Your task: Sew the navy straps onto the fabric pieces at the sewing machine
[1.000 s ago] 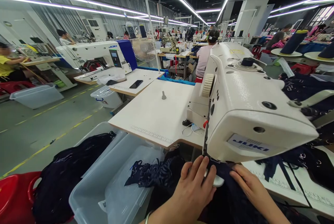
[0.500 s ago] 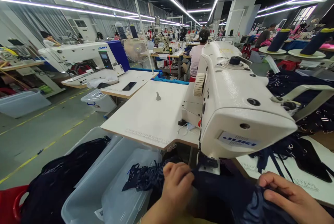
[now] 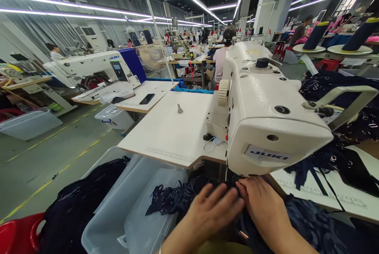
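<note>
Two hands, left [image 3: 209, 210] spread, right [image 3: 265, 206] curled, grip unclear, cover navy fabric [image 3: 309, 216] running sideways.

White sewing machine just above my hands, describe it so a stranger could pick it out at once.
Find the broad white tabletop at mid-view. At its right, above the left hand and right hand, looms a glossy, rounded white sewing machine. Its near end bears large blue JUKI lettering, whereas the white machine farther left has a screen and blue rear housing.

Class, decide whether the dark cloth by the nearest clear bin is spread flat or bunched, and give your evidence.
Bunched: the dark cloth lies in crumpled, overlapping folds beside the left hand.
</note>
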A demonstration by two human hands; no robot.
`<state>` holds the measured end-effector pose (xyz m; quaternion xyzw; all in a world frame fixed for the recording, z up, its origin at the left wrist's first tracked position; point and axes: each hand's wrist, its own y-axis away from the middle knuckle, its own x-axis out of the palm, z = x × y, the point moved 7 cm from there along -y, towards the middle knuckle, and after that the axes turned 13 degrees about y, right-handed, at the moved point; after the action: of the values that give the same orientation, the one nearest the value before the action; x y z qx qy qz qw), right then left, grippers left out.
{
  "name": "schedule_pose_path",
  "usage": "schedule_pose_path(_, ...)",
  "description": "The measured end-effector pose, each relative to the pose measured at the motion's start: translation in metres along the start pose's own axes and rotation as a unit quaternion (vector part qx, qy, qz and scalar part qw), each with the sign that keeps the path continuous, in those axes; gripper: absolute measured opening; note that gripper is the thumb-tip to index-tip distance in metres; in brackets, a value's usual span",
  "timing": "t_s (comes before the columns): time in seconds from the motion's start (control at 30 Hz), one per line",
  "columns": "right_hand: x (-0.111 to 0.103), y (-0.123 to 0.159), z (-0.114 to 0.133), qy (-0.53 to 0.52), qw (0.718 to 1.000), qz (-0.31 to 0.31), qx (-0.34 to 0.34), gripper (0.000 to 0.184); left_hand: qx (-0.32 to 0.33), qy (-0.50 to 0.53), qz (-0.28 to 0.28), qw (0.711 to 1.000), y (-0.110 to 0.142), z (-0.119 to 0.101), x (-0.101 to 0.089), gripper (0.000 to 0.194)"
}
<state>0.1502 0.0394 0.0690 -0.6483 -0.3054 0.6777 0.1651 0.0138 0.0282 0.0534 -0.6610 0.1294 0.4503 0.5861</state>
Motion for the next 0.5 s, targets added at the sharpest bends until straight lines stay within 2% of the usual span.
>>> schedule_pose_path(0.03,0.003,0.003,-0.004,-0.02,0.999,0.022,0.034,0.021,0.031,0.007,0.037,0.999,-0.003,-0.013,0.008,0.032)
schedule_pose_path(0.1,0.014,0.012,-0.018,-0.084,0.984,0.091,0.127,0.019,0.027,0.014,0.067,0.997,-0.009,-0.027,0.016,0.034)
schedule_pose_path(0.2,0.035,0.025,-0.037,-0.234,0.917,0.185,0.264,0.024,-0.01,0.013,0.057,0.998,-0.014,-0.029,0.018,0.037)
schedule_pose_path(0.27,0.044,0.027,-0.04,-0.361,0.859,0.215,0.291,0.024,-0.01,0.025,0.059,0.998,-0.016,-0.025,0.017,0.037)
schedule_pose_path(0.33,0.046,0.023,-0.04,-0.445,0.82,0.232,0.275,0.023,-0.014,0.06,0.072,0.996,-0.018,-0.018,0.013,0.037)
schedule_pose_path(0.4,0.047,0.022,-0.045,-0.449,0.817,0.247,0.264,0.024,-0.027,0.098,0.083,0.991,-0.021,-0.01,0.008,0.038)
schedule_pose_path(0.5,0.05,0.024,-0.057,-0.368,0.85,0.258,0.273,0.027,-0.053,0.115,0.093,0.988,-0.024,-0.002,0.004,0.04)
